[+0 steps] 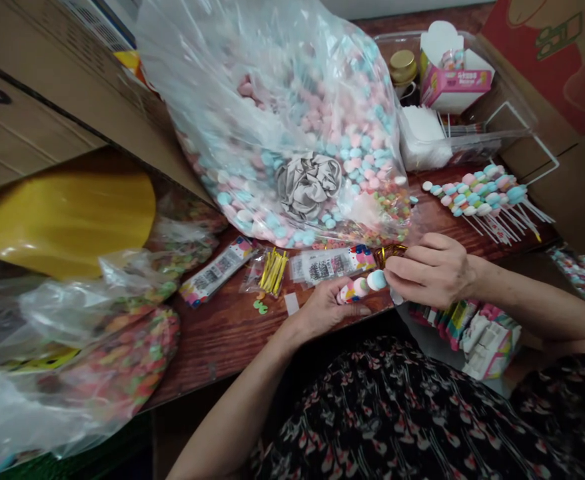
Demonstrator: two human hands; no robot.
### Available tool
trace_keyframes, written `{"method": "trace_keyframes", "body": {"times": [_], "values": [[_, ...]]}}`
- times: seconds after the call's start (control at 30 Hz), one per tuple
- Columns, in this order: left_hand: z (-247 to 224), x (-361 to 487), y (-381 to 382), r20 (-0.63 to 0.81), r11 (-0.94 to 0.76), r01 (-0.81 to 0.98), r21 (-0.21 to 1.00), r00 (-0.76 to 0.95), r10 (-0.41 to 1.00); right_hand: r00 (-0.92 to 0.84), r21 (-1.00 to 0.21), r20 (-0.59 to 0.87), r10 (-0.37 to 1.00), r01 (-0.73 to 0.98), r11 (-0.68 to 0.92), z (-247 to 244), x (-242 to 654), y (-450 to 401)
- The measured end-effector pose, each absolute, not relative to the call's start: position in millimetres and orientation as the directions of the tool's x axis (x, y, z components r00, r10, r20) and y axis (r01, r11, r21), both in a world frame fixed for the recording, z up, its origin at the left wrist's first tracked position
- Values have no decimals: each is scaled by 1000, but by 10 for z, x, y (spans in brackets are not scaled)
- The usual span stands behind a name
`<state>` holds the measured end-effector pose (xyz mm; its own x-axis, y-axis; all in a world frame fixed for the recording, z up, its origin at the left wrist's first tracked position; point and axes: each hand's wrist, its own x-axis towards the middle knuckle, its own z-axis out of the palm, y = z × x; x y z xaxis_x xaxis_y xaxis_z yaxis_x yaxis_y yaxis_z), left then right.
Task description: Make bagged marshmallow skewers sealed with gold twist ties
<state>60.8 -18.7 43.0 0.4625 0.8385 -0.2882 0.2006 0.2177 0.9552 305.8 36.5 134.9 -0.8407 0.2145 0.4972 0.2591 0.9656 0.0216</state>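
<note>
- The black flowered clothing (397, 413) lay nearest the camera, across the lower right of the frame.
- The left hand (322, 307), just right of the frame's center, was closed around the lower part of a candy stick (376, 281), whose blue and white sweets pointed to the upper right.
- The right hand (430, 270) had its fingers drawn together at the far end of the candy stick; what exactly they pinched seemed hard to make out.
- A big clear bag (282, 87) of pink, blue and white sweets filled the upper middle, with a crumpled gray wad (310, 187) on it.
- Below that bag, on the reddish wooden table (222, 343), were printed packets (335, 265), a small bag of yellow ties (272, 272), green pieces (260, 305) and a white slip (291, 304).
- At right, a pile of finished-looking sticks (487, 190) lay below a clear tub (507, 137) that held a pink box (457, 81) and a gold-lidded jar (403, 65).
- At left, a yellow rounded thing (72, 213) sat above another clear bag (127, 360) of colored sweets.
- Pink and white cartons (487, 340) stood at lower right.
</note>
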Motion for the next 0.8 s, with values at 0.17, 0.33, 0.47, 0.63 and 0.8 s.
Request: {"method": "trace_keyframes", "body": {"times": [0.17,0.33,0.47,0.63,0.8], "values": [[360,609,-186,-292,204,225,953,490,821,-889,163,421,179,269,949,1231,2965,376],[295,606,-158,-226,68,304,950,523,822,-933,145,304,194,247,958,1174,2896,361],[329,654,-133,-183,-11,351,936,515,837,-953,111,173,249,270,956,1116,2779,293],[338,753,-103,-139,-39,321,946,513,847,-934,-67,-28,357,358,931,1016,2495,221],[380,674,-161,-192,98,259,961,370,909,-883,-168,-7,470,464,870,1110,2481,374]]}}
